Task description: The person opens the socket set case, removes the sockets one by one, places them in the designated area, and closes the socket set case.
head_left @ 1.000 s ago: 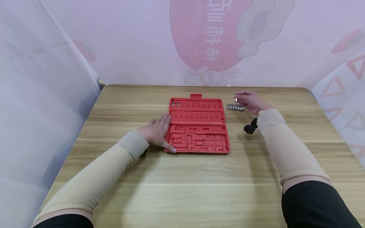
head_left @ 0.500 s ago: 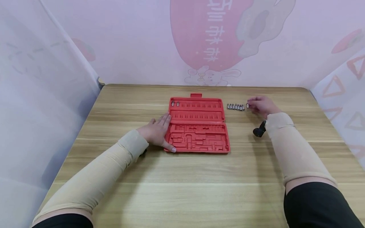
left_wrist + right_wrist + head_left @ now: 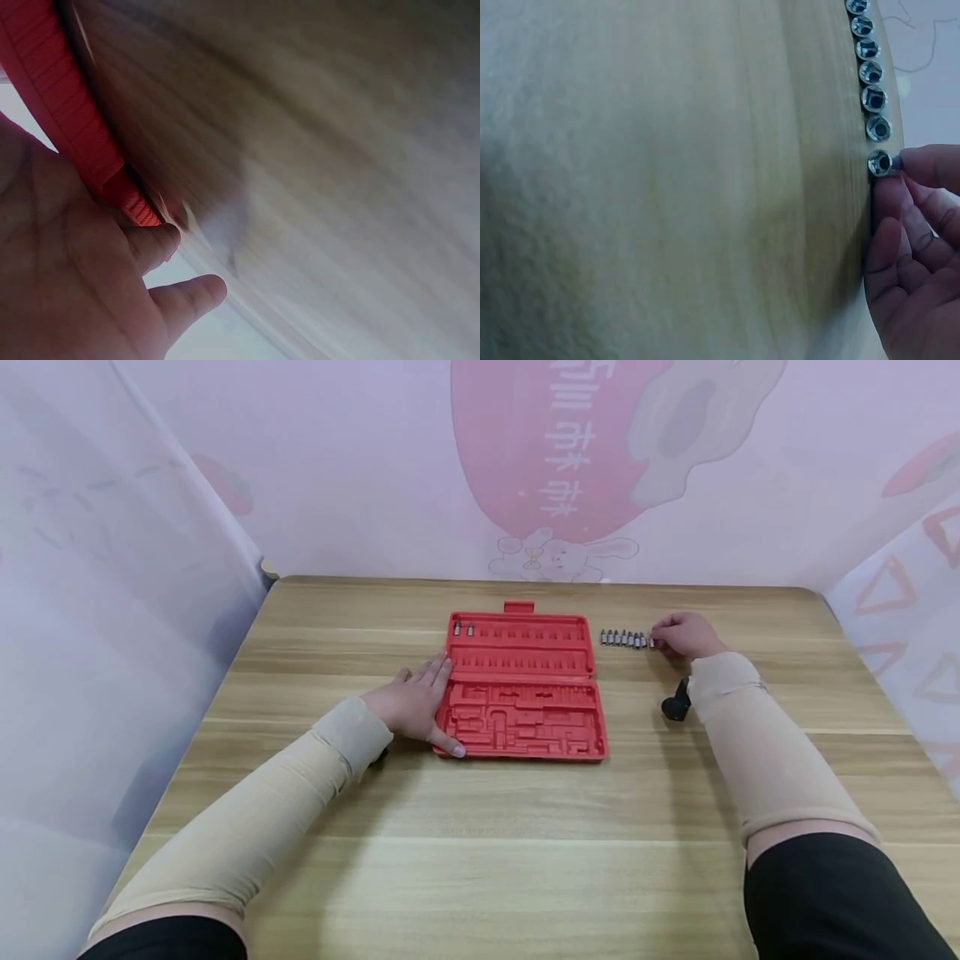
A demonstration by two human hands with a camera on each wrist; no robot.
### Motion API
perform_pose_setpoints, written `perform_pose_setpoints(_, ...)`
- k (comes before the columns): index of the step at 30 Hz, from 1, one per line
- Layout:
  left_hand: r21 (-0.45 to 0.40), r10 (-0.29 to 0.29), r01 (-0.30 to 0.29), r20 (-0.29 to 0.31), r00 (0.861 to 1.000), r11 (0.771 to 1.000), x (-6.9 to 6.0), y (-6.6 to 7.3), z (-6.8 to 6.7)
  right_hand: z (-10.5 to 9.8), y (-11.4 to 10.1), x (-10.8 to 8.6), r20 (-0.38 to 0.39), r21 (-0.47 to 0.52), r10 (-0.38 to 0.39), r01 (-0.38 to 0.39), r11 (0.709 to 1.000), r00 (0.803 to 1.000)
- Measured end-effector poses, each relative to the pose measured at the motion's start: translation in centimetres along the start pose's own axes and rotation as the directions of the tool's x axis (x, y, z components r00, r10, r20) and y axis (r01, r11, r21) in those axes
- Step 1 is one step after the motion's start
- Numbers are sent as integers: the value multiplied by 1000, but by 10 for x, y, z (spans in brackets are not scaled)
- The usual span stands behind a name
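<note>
A red plastic socket case [image 3: 517,679] lies unfolded on the wooden table. My left hand [image 3: 415,703] rests along its left side, fingers straight, thumb over the front corner. The left wrist view has the palm [image 3: 71,262] beside the red case edge [image 3: 64,97]. Right of the case, several small metal bit sockets [image 3: 622,639] stand in a row. At the row's right end, my right hand [image 3: 688,635] pinches another bit socket [image 3: 880,163] between thumb and finger. Its square hole faces the right wrist camera, and it appears to stand on the table.
Two bit sockets [image 3: 463,629] sit in the upper left slots of the case; the other moulded recesses show bare red plastic. The wooden table [image 3: 510,852] ends at a printed wall sheet [image 3: 360,468]. A black wrist camera [image 3: 677,702] hangs under the right wrist.
My right hand has moved right and down, bringing the pinched bit socket from above the row to its right end. The left hand and case have stayed put; the head view shifts slightly.
</note>
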State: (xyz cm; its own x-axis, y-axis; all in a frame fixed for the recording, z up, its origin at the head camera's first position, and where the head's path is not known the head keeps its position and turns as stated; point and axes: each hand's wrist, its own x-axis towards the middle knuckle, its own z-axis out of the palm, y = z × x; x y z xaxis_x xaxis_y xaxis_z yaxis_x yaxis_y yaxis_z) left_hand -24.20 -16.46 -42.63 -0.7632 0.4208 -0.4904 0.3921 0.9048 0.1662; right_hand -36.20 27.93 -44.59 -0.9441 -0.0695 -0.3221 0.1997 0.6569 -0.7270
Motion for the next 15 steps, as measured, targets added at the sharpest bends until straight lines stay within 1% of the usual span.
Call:
perform_pose_setpoints(8,1,-2,2,-13,1000,1000,1,0,1,4,-7,-3,-29,-75,12,-14,997,1000)
perform_pose_setpoints(15,-3,-8,8,-3,1000,1000,1,1,1,6,-4,-2,-51,-93,5,-10,996,999)
